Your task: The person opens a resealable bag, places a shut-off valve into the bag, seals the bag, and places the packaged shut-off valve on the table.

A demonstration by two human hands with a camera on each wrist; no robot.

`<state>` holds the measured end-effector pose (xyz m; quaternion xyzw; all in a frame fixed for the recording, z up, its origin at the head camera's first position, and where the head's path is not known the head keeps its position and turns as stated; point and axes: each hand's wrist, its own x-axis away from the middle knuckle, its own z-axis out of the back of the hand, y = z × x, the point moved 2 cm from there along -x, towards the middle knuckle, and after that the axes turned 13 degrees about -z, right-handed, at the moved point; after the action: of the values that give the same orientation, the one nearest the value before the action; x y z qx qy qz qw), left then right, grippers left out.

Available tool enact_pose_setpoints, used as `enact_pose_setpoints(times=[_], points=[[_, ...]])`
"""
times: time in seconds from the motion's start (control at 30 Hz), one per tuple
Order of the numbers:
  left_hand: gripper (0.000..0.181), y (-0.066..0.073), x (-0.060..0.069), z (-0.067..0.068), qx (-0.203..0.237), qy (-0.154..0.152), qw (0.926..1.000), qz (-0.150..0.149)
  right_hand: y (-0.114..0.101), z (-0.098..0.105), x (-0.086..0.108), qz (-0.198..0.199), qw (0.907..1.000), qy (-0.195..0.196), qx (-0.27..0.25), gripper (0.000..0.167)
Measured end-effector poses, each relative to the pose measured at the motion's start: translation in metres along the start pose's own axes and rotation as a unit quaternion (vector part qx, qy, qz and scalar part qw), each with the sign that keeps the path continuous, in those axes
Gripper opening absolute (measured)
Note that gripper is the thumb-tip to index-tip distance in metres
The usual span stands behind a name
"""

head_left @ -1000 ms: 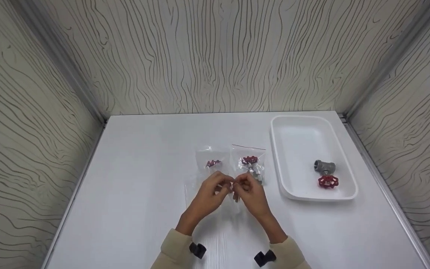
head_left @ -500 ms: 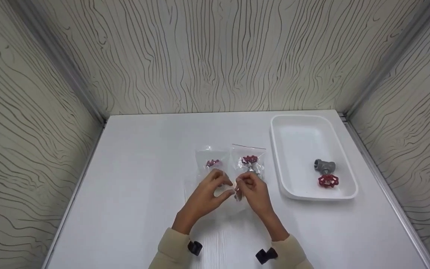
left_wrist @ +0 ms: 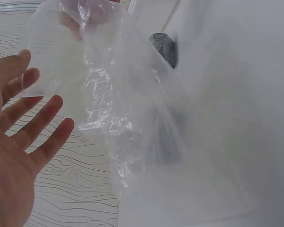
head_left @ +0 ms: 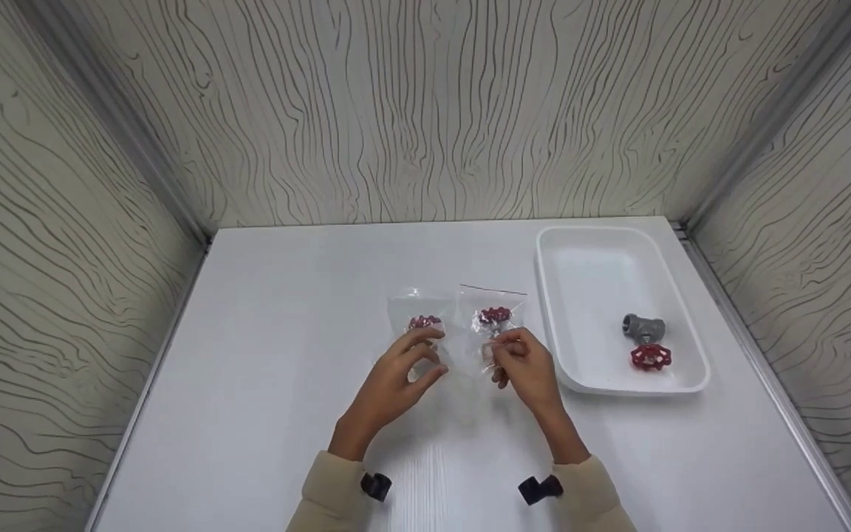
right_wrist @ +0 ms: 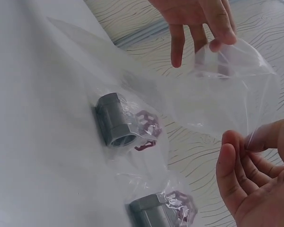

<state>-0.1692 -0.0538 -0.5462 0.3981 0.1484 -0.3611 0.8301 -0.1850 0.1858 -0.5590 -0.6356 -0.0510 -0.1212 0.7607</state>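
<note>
Between the hands hangs a clear plastic bag (right_wrist: 189, 101); nothing shows inside it. My right hand (head_left: 532, 369) pinches one edge with thumb and fingers. At the opposite edge is my left hand (head_left: 390, 369), its thumb and index finger parted and its other fingers loosely extended near the film. Beyond them, on the table, lie a bagged red-handled valve (head_left: 494, 315) and a second bagged valve (head_left: 424, 322), both partly hidden by the hands. In the right wrist view, their grey pipe bodies show through the plastic.
A white tray (head_left: 588, 295) stands at the right of the white table (head_left: 270, 355). In it lies an unbagged grey valve body (head_left: 645, 328) with a red handwheel (head_left: 651, 357). Patterned panels (head_left: 425, 111) enclose the table at the back and sides.
My hands have moved apart, left hand leftward and right hand rightward with the bag edge. The left thumb and index finger have separated. The valves and tray stay put.
</note>
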Motion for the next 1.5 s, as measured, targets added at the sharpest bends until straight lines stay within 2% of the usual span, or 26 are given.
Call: enact_pose_setpoints(times=[0.27,0.57,0.83,0.93,1.17,1.37,1.5], points=[[0.009,-0.004,-0.001,0.005,0.004,0.012,0.9999,0.002,0.001,0.005,-0.005,-0.015,0.9997,-0.014,0.014,0.012],[0.008,-0.001,-0.003,0.001,0.003,0.011,0.9997,0.021,0.005,0.002,-0.006,0.003,0.9975,-0.038,0.059,0.009],[0.009,0.0,-0.003,0.001,-0.002,0.008,0.9997,0.021,0.004,0.002,-0.005,0.007,0.996,-0.045,0.077,0.012],[0.013,-0.001,-0.003,0.0,-0.001,0.009,0.9997,0.021,0.005,0.003,-0.005,0.011,0.9956,-0.047,0.08,0.013],[0.046,-0.001,0.0,0.001,-0.011,0.003,0.9997,0.021,0.005,0.006,-0.006,0.006,0.9954,-0.055,0.077,0.015],[0.047,-0.003,0.001,0.001,-0.014,0.002,0.9997,0.02,0.001,0.015,-0.007,0.01,0.9946,-0.049,0.091,0.015],[0.046,-0.004,0.001,0.001,-0.014,0.003,0.9997,0.021,-0.004,0.025,-0.01,0.013,0.9926,-0.031,0.116,0.014]])
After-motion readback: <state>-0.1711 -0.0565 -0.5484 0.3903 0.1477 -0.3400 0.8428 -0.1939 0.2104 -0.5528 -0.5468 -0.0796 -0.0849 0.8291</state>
